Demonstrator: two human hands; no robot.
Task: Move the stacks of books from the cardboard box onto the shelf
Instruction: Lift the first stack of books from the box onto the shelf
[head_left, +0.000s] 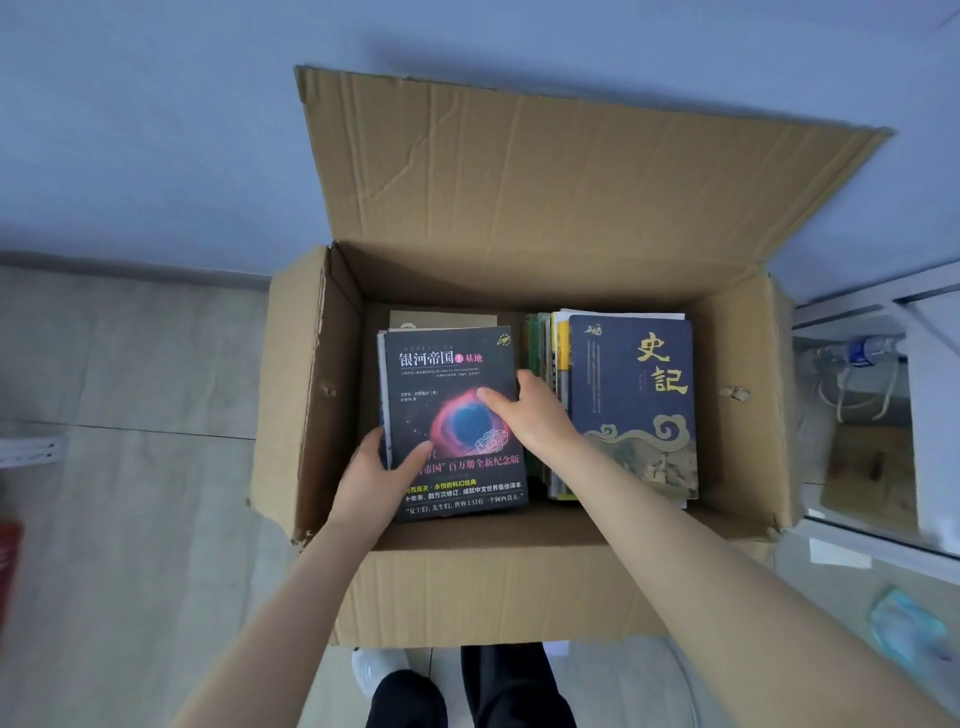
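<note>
Books fill the open box (311, 364) in two stacks — a black stack (452, 395) on the left, a blue stack (631, 405) on the right. Left hand (371, 470) clasps the black stack's left edge; right hand (524, 410) grips its right edge, thumbs on the cover.

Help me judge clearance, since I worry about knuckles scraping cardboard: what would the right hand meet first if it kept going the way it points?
Probably the black nebula-cover book its fingers already rest on; beyond that, the cardboard box far wall, though depth is unclear.
</note>
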